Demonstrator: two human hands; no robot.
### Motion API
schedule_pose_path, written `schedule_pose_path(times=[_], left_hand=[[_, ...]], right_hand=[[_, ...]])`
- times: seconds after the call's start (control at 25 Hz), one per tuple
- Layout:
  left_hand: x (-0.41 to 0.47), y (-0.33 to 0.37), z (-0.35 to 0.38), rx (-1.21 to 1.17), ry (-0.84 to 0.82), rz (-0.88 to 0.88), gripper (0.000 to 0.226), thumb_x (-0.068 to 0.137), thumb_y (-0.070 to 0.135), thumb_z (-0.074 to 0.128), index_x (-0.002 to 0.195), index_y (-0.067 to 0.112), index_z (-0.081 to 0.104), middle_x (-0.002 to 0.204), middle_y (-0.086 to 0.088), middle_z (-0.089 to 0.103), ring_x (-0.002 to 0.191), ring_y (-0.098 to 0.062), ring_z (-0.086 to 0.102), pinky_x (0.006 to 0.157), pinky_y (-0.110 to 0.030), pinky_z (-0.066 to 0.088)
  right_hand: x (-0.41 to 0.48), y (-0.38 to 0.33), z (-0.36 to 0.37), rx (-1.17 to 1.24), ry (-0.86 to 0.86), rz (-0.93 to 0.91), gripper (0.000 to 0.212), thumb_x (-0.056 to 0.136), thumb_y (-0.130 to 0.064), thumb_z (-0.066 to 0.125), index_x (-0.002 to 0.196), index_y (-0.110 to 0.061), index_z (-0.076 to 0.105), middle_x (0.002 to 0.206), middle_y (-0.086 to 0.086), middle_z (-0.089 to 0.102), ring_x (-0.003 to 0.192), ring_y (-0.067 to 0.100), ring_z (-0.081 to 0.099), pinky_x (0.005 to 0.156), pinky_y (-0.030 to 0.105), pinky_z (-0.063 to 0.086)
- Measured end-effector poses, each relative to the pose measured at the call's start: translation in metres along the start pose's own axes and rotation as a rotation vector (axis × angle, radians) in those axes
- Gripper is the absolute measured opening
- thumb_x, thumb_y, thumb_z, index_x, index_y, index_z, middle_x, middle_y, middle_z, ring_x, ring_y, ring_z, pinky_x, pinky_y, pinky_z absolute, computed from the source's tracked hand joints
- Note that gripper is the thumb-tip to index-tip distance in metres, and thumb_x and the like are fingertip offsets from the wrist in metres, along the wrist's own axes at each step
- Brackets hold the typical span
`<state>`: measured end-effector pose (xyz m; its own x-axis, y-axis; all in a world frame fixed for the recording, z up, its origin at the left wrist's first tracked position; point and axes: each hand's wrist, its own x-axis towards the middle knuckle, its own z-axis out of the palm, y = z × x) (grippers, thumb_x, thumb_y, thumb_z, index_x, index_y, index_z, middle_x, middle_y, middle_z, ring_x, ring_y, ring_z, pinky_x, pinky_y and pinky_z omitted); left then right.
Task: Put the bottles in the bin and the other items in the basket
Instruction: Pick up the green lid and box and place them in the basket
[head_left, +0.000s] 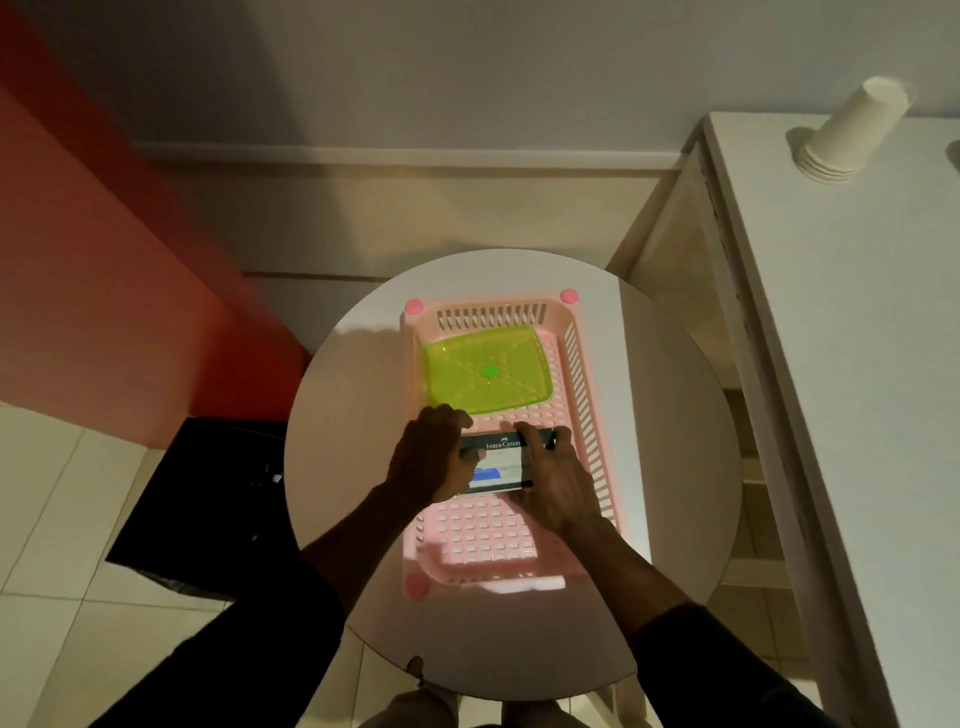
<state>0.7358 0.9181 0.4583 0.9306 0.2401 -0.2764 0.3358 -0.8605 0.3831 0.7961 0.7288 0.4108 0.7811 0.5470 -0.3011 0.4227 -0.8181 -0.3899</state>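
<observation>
A pink slotted basket (582, 374) stands on a round white table (353, 457). A lime green plastic tray (488, 371) lies in the basket's far half. Over the middle of the basket both hands hold a dark Faber-Castell box (498, 465). My left hand (428, 457) grips its left end and my right hand (556, 480) grips its right side, with fingers over the top edge. Whether the box touches the basket floor I cannot tell. A black bin (202, 504) sits on the floor left of the table; no bottles show.
A white counter (857, 364) runs along the right, with a stack of paper cups (847, 130) on it. A red wall panel (104, 291) stands at the left. Pale floor tiles lie around the bin.
</observation>
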Motion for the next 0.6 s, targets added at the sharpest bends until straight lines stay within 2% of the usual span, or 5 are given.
schedule_pose_path(times=[0.08, 0.12, 0.24, 0.36, 0.6], left_hand=[[-0.02, -0.015, 0.001, 0.128, 0.236, -0.144, 0.045, 0.09, 0.033, 0.074, 0.127, 0.008, 0.062, 0.129, -0.013, 0.06, 0.118, -0.033, 0.056, 0.096, -0.045, 0.049], [-0.031, -0.025, 0.002, 0.149, 0.276, -0.251, 0.05, 0.09, 0.034, 0.073, 0.13, 0.01, 0.058, 0.134, -0.013, 0.056, 0.121, -0.033, 0.054, 0.097, -0.045, 0.049], [-0.052, -0.043, 0.014, -0.017, 0.21, -0.452, 0.058, 0.097, 0.039, 0.069, 0.145, 0.015, 0.049, 0.143, -0.01, 0.055, 0.128, -0.029, 0.055, 0.102, -0.043, 0.051], [-0.061, -0.049, 0.023, -0.105, 0.223, -0.416, 0.038, 0.099, 0.038, 0.068, 0.134, 0.021, 0.065, 0.124, -0.001, 0.075, 0.111, -0.021, 0.072, 0.094, -0.038, 0.059], [-0.057, -0.044, 0.024, -0.074, 0.209, -0.446, 0.03, 0.099, 0.037, 0.07, 0.123, 0.02, 0.067, 0.112, 0.0, 0.079, 0.099, -0.022, 0.077, 0.08, -0.034, 0.058]], right_hand=[[0.012, -0.007, 0.004, -0.101, -0.038, 0.009, 0.106, 0.076, -0.046, 0.086, 0.161, -0.027, 0.024, 0.141, 0.016, 0.039, 0.121, 0.035, 0.055, 0.08, 0.048, 0.062], [0.018, -0.013, 0.007, -0.14, -0.061, 0.005, 0.107, 0.078, -0.047, 0.085, 0.162, -0.028, 0.021, 0.14, 0.017, 0.037, 0.123, 0.036, 0.051, 0.08, 0.048, 0.062], [0.031, -0.021, 0.014, -0.241, -0.041, 0.003, 0.103, 0.087, -0.053, 0.075, 0.164, -0.028, 0.013, 0.141, 0.018, 0.035, 0.127, 0.036, 0.046, 0.077, 0.047, 0.06], [0.042, -0.028, 0.019, -0.282, -0.004, 0.007, 0.099, 0.09, -0.055, 0.07, 0.165, -0.029, 0.011, 0.149, 0.022, 0.032, 0.13, 0.037, 0.044, 0.078, 0.047, 0.06], [0.052, -0.035, 0.023, -0.279, -0.005, -0.06, 0.101, 0.089, -0.053, 0.073, 0.165, -0.022, 0.013, 0.151, 0.025, 0.03, 0.132, 0.039, 0.045, 0.081, 0.05, 0.062]])
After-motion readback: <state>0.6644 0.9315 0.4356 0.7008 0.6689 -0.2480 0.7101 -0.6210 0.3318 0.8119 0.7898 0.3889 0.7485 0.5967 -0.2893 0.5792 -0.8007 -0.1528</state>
